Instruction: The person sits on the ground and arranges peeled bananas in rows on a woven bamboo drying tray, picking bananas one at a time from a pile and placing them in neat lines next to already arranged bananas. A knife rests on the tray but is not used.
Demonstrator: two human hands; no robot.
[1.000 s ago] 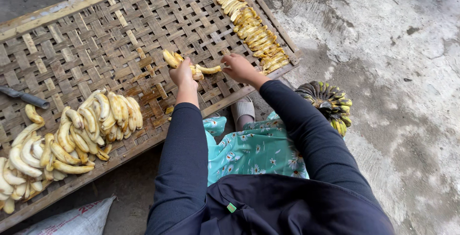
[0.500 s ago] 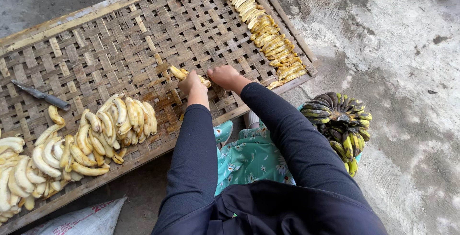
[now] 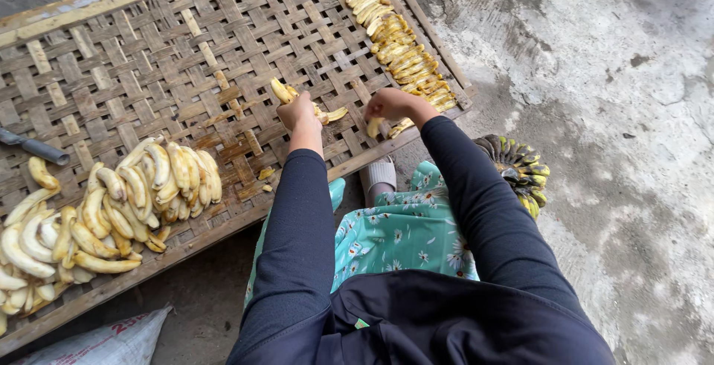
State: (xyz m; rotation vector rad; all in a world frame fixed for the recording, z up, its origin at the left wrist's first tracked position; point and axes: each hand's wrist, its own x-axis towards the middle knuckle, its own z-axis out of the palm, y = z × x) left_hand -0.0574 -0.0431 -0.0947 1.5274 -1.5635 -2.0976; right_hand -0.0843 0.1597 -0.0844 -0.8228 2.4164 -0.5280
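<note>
At the far left, on the woven bamboo tray [image 3: 149, 45] spread over the ground, a dark-handled knife [image 3: 33, 147] lies by itself, apart from everything else. Just below it sits a big heap of peeled bananas [image 3: 104, 209], pale and curved, piled against the tray's near wooden edge. A grey sack [image 3: 104, 343] lies on the ground beneath that corner.

Toward the middle, wide bare weave separates the heap from my hands, with only a few small banana scraps [image 3: 265, 174] on it. My left hand [image 3: 297, 112] is closed around a small cluster of peeled banana pieces [image 3: 286, 93], held just above the tray. My right hand [image 3: 390, 104] is curled near it, pinching a banana slice [image 3: 373, 127] close to the tray's near edge. Both arms are in dark sleeves, reaching over my lap and a teal flowered cloth [image 3: 394, 238].

Along the tray's right edge runs a neat row of banana slices [image 3: 394, 45], overlapping from the top corner down to my right hand. Past that edge, on rough concrete floor [image 3: 632, 149], a bunch of dark, unpeeled bananas [image 3: 520, 171] rests beside my right elbow.
</note>
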